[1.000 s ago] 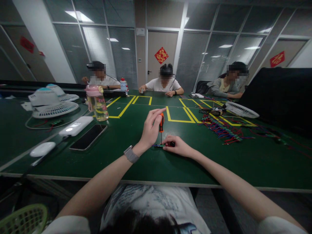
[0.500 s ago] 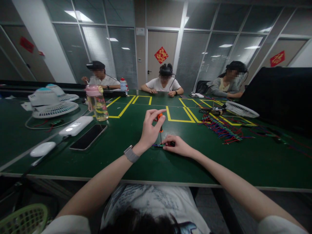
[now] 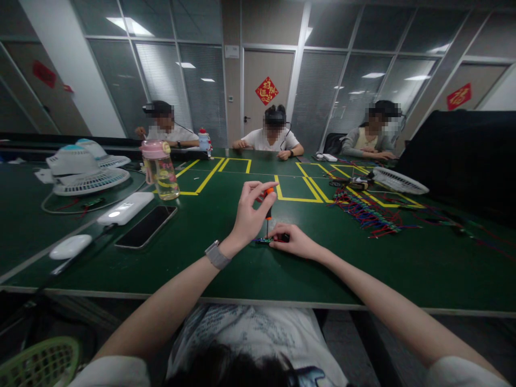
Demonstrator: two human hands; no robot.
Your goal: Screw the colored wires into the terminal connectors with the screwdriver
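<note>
My left hand [image 3: 248, 215] has its thumb and fingers curled around the handle of an orange and black screwdriver [image 3: 269, 196]. The screwdriver stands nearly upright, its thin shaft pointing down at a small green circuit board [image 3: 264, 241] on the table. With bent fingers my right hand [image 3: 297, 242] pinches the board's right end, which is partly hidden. A small black part [image 3: 285, 237] shows among the right fingers; I cannot make out what it is. Coloured wires leave the board at its left.
On the green table [image 3: 181, 274] lie a phone [image 3: 147, 227], a white power bank [image 3: 126, 208] and a white case [image 3: 71, 246]. A pink-lidded bottle [image 3: 160, 174] and fans [image 3: 86, 169] stand left. Wired boards [image 3: 363, 212] lie right, near a dark screen [image 3: 463, 172]. Several people sit opposite.
The screwdriver's handle top has shifted slightly right, so the tool leans a little differently. My right hand and the board stay in place. The person at far right has turned and moved their hands.
</note>
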